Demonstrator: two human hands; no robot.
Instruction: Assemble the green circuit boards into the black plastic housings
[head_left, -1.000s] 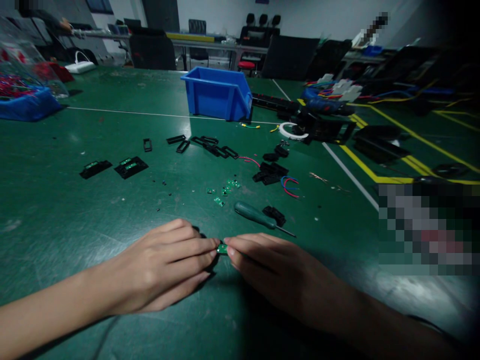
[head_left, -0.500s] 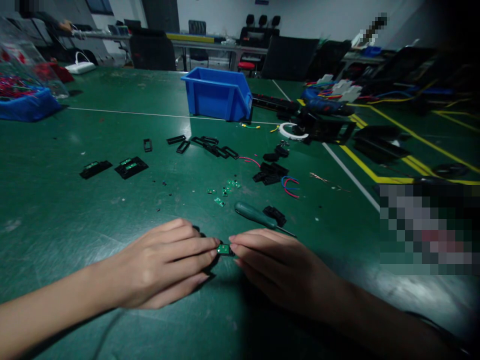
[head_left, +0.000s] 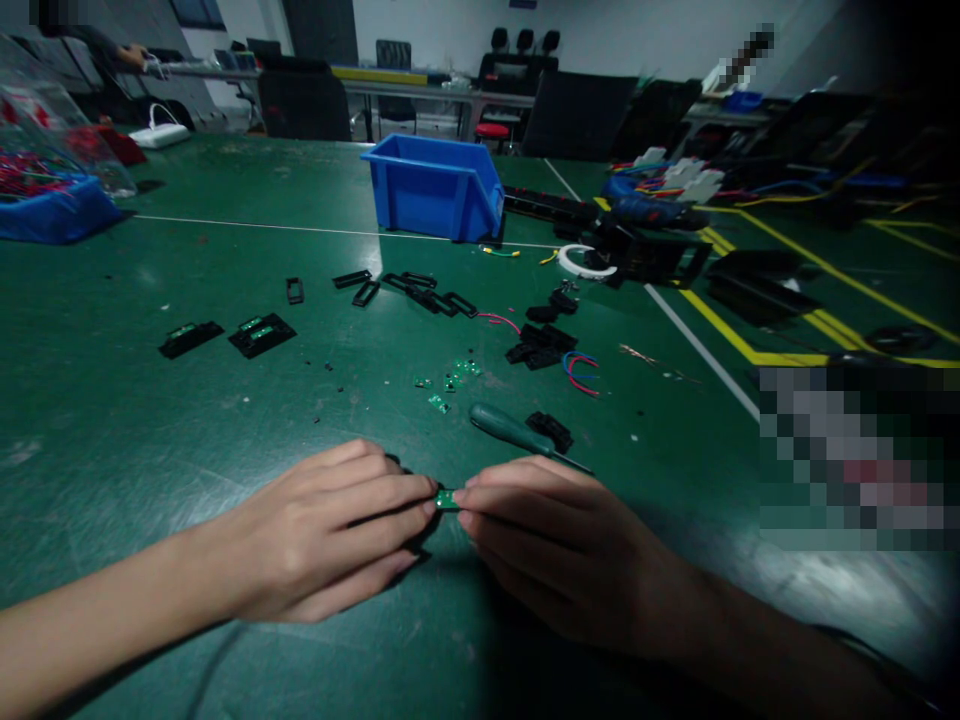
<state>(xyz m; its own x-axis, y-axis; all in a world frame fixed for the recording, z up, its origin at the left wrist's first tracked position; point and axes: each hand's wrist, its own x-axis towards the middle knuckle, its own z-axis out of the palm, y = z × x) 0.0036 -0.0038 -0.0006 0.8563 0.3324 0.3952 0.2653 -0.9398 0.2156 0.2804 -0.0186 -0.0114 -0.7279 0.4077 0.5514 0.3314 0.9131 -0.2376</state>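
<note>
Between my two hands is a small green circuit board (head_left: pixel 446 500), low over the table, its ends covered by fingertips. My left hand (head_left: pixel 330 535) pinches its left end, and my right hand (head_left: pixel 559 530) pinches the right end. Just beyond my right hand lies a green-handled screwdriver (head_left: pixel 510 428), its shaft pointing right. A black plastic part (head_left: pixel 550 431) rests against the far side of that shaft. Farther up, several loose green circuit boards (head_left: pixel 450 382) lie scattered. Whether a black part sits beneath the held board, I cannot tell.
A blue bin (head_left: pixel 439 190) stands at the back. Black frames (head_left: pixel 427 292) lie in front of it, and black housings with boards (head_left: pixel 262 335) sit to the left. Black parts (head_left: pixel 541 345) and red and blue wires (head_left: pixel 581 375) are at right. A bag of wires (head_left: pixel 52 195) is far left.
The fingers of my right hand have shifted slightly left, covering more of the circuit board's right end. My left hand stays nearly still.
</note>
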